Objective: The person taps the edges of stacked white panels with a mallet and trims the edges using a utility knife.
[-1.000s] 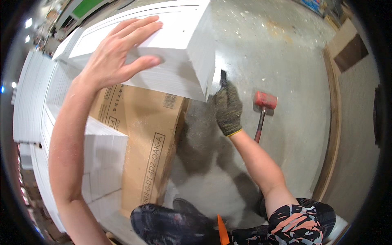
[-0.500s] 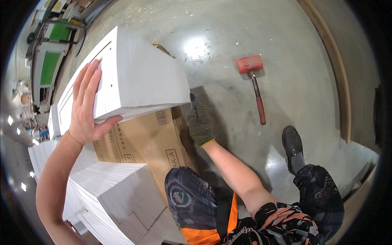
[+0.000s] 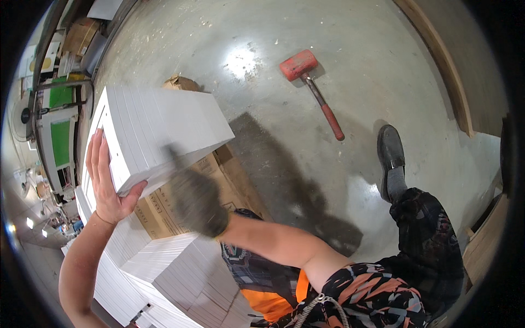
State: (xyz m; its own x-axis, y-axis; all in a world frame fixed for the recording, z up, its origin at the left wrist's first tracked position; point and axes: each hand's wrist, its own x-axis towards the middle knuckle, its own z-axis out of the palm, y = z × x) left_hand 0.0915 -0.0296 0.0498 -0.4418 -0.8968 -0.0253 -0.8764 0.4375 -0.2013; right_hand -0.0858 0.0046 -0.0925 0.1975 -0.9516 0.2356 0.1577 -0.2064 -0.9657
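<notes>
A stack of white panels (image 3: 169, 117) rests across a brown printed cardboard sheet or box (image 3: 156, 213). My bare left hand (image 3: 106, 188) lies against the stack's outermost panel, fingers stretched out over its face and thumb along the lower edge. My right hand (image 3: 197, 202), in a dark knitted glove, is smeared by motion in front of the stack's near lower edge. From its fingers juts a slim dark tool (image 3: 174, 154), too blurred for me to tell its kind.
On the concrete floor lies a red-headed mallet (image 3: 298, 64). More white panels (image 3: 191, 279) are piled close to my knee. My shoe (image 3: 389, 156) stands to the right, and a wood-edged board (image 3: 437, 60) lines the far right. Crumpled cardboard (image 3: 180, 83) sits behind the stack.
My right hand has swung left from beyond the stack's right edge to its near side. My left hand stays on the panel. The whole view has shifted.
</notes>
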